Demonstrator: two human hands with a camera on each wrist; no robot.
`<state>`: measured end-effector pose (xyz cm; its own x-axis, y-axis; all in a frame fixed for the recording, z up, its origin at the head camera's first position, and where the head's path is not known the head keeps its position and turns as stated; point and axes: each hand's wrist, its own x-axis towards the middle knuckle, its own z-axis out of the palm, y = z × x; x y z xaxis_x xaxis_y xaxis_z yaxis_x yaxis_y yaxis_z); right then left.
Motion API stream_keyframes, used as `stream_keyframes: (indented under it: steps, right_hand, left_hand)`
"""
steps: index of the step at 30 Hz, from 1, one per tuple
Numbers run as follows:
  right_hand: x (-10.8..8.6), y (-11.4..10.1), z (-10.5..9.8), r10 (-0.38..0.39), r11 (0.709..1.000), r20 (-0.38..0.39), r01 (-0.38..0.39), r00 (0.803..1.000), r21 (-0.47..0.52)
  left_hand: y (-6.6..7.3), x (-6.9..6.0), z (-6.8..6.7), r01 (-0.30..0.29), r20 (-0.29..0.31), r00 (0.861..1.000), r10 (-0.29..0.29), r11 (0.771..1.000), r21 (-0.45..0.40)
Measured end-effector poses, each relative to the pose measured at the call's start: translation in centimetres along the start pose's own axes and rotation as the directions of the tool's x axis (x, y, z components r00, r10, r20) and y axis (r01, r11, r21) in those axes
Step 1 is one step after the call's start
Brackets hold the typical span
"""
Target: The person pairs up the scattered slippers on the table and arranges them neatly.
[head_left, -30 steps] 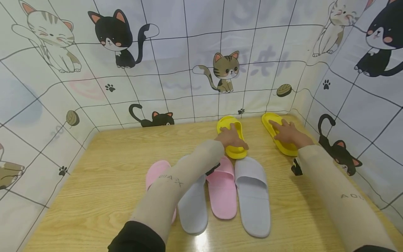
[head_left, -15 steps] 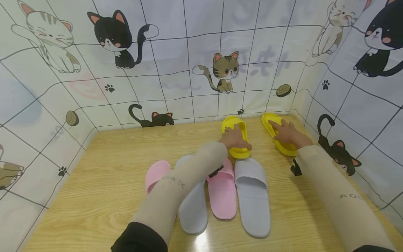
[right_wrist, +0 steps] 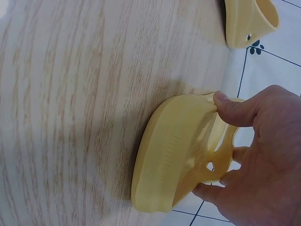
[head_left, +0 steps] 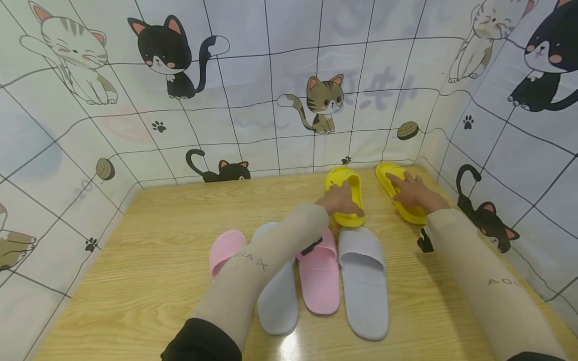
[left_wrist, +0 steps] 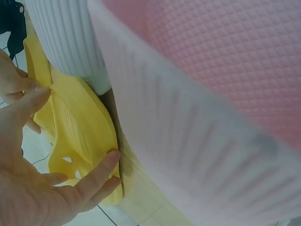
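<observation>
Two yellow slippers lie near the back wall. My left hand [head_left: 339,199] spans the left yellow slipper [head_left: 342,174], gripping it; in the left wrist view, the thumb and fingers of that hand [left_wrist: 42,197] rest on opposite parts of this slipper [left_wrist: 87,127]. Over the right yellow slipper [head_left: 388,169], which lies at a slant, is my right hand [head_left: 417,194]. The right wrist view has this hand [right_wrist: 270,160] holding the slipper [right_wrist: 162,150], thumb on one rim and fingers at the other side, partly hidden.
Nearer on the wooden surface [head_left: 158,250] lie two pink slippers [head_left: 319,281] and two grey ones [head_left: 366,301], alternating in a row. My left forearm covers part of them. Cat-patterned walls [head_left: 253,115] stand behind and at both sides.
My left hand and the left yellow slipper have slid right, closer to the other yellow slipper. The right hand and its slipper have stayed in place.
</observation>
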<state>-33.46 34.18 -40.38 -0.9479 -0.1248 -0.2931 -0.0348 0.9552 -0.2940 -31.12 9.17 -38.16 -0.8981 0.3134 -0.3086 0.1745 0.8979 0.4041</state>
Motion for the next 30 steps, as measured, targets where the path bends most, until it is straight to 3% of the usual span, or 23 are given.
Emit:
stream_keyframes:
  steps: [9,15,22,30]
  right_hand:
    - [0.2,-0.2,0.0,0.033,0.999,0.013,-0.033,0.999,0.007]
    - [0.2,-0.2,0.0,0.038,0.999,0.018,-0.038,0.999,0.015]
    - [0.2,-0.2,0.0,0.043,0.999,0.014,-0.043,0.999,0.018]
    - [0.6,0.4,0.1,0.027,0.999,0.012,-0.027,1.000,0.022]
  left_hand:
    - [0.4,0.5,0.7,-0.064,-0.025,0.998,0.064,0.998,0.019]
    - [0.6,0.5,0.6,-0.082,0.019,0.996,0.082,0.996,0.028]
    - [0.7,0.6,0.4,-0.223,0.036,0.975,0.221,0.968,0.114]
    - [1.3,0.7,0.7,-0.244,0.076,0.969,0.236,0.962,0.125]
